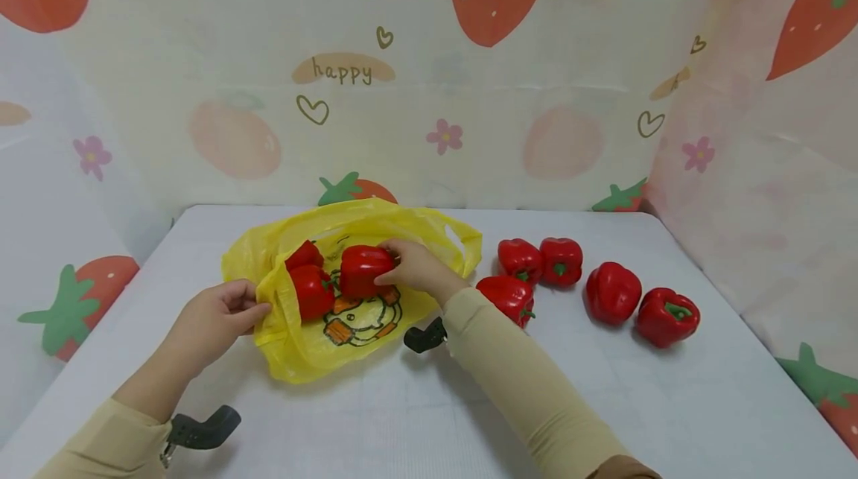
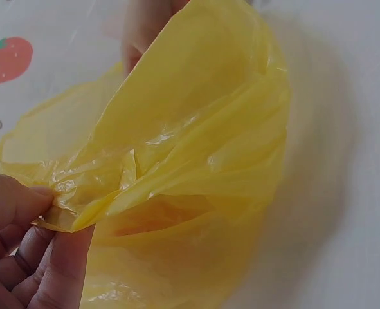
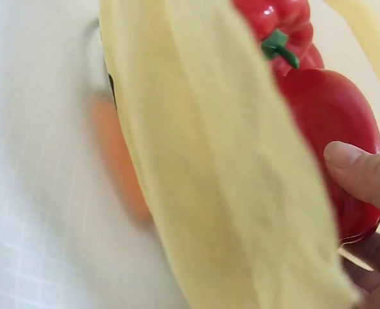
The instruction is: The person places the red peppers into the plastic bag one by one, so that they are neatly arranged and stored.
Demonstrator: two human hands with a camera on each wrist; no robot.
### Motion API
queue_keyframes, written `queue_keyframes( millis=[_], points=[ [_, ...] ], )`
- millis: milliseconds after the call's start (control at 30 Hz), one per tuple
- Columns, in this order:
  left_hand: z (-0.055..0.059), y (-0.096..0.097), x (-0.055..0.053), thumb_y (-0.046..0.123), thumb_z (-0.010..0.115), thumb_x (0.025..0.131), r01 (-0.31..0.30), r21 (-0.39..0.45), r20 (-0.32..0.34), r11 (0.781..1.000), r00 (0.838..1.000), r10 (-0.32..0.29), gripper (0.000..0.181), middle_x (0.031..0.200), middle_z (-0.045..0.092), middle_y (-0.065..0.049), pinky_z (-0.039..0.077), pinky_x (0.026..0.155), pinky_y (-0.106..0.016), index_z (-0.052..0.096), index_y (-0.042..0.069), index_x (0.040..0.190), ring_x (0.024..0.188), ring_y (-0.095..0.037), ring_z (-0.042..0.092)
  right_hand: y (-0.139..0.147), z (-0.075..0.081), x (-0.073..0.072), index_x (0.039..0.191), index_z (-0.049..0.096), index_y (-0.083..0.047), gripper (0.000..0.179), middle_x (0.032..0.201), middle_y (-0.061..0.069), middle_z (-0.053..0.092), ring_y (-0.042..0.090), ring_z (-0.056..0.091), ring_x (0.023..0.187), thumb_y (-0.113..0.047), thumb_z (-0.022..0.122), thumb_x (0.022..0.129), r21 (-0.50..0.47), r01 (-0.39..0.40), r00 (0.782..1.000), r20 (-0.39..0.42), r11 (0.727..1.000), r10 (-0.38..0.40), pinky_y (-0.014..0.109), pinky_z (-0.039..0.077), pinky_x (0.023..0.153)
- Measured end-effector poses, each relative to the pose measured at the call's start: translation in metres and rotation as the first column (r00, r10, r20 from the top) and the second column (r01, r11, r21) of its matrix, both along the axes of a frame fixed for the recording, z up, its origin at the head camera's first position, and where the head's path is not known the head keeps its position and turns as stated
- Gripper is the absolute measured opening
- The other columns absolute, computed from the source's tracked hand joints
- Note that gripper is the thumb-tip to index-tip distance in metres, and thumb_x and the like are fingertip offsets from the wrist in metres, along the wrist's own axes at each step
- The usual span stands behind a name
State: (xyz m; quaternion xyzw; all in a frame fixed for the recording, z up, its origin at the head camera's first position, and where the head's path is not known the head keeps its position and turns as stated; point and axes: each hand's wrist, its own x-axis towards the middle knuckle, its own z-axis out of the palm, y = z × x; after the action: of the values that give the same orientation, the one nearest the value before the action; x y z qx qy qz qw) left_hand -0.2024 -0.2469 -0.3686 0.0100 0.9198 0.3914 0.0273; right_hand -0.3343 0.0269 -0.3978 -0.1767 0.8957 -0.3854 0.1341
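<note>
A yellow plastic bag [image 1: 375, 218] lies on the table with its mouth spread, a cartoon print showing on its inside. My left hand [image 1: 217, 319] pinches the bag's left edge between thumb and fingers, as the left wrist view also shows. In my right hand [image 1: 418, 267] is a red bell pepper [image 1: 363, 270], gripped at its stem end within the bag's mouth. Just left of it, another red bell pepper [image 1: 311, 293] sits in the bag, with one more red pepper [image 1: 304, 255] partly hidden behind. The right wrist view shows my right thumb [image 3: 353, 164] against the held pepper's side.
Several red bell peppers stand on the white table [image 1: 704, 397] to the right of the bag. One pepper [image 1: 506, 296] lies close beside my right forearm, and another pepper [image 1: 668, 317] is farthest right. Strawberry-print cloth [image 1: 570, 32] hangs behind and at both sides.
</note>
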Motion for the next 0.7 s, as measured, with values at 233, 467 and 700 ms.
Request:
queue_keyframes(
  millis=[233, 467, 700],
  points=[
    [-0.002, 0.000, 0.001, 0.027, 0.061, 0.088, -0.002, 0.014, 0.024, 1.000, 1.000, 0.002, 0.023, 0.082, 0.058, -0.006, 0.051, 0.072, -0.033, 0.054, 0.006, 0.095, 0.076, -0.020, 0.053, -0.007, 0.000, 0.001, 0.126, 0.050, -0.019, 0.056, 0.116, 0.000, 0.056, 0.016, 0.052, 0.099, -0.025, 0.074, 0.077, 0.010, 0.033, 0.999, 0.007, 0.999, -0.033, 0.032, 0.042, 0.089],
    [-0.003, -0.001, 0.000, 0.027, 0.061, 0.088, -0.002, 0.012, 0.027, 1.000, 1.000, 0.001, 0.023, 0.080, 0.057, -0.006, 0.051, 0.072, -0.033, 0.054, 0.006, 0.094, 0.076, -0.020, 0.053, -0.015, 0.003, 0.003, 0.133, 0.044, -0.017, 0.059, 0.120, 0.003, 0.055, 0.018, 0.052, 0.099, -0.024, 0.071, 0.080, 0.004, 0.040, 0.999, 0.028, 0.999, -0.040, 0.031, 0.044, 0.088],
    [-0.003, -0.001, 0.000, 0.025, 0.061, 0.088, -0.002, 0.022, 0.013, 1.000, 1.000, 0.002, 0.021, 0.082, 0.059, -0.006, 0.052, 0.072, -0.034, 0.054, 0.006, 0.092, 0.076, -0.020, 0.054, -0.020, 0.001, 0.000, 0.138, 0.037, -0.016, 0.059, 0.129, 0.005, 0.051, 0.017, 0.051, 0.109, -0.022, 0.063, 0.086, 0.062, 0.038, 0.999, -0.038, 0.997, -0.036, 0.030, 0.042, 0.092]
  ],
)
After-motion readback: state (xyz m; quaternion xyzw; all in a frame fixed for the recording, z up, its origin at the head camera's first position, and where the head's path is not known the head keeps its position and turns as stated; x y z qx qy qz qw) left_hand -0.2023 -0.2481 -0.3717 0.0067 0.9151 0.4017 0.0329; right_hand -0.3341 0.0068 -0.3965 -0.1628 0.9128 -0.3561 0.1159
